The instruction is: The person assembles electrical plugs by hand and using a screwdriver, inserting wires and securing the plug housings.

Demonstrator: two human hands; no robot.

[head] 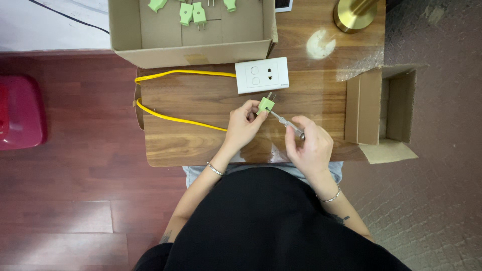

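My left hand (pixel 243 124) pinches a small light-green plug (pixel 266 104) with two metal prongs, held just above the wooden table (pixel 201 95). In my right hand (pixel 310 143) is a thin clear-handled screwdriver (pixel 287 123), and its tip touches the plug's side. A yellow cable (pixel 170 118) runs from my left hand, loops left and comes back to a white wall socket plate (pixel 262 75) lying just beyond the plug.
A cardboard box (pixel 193 50) with several more green plugs (pixel 192 13) sits at the table's far edge. An open empty carton (pixel 384 108) hangs off the right side. A brass lamp base (pixel 354 14) stands far right. A red stool (pixel 20 113) is on the floor, left.
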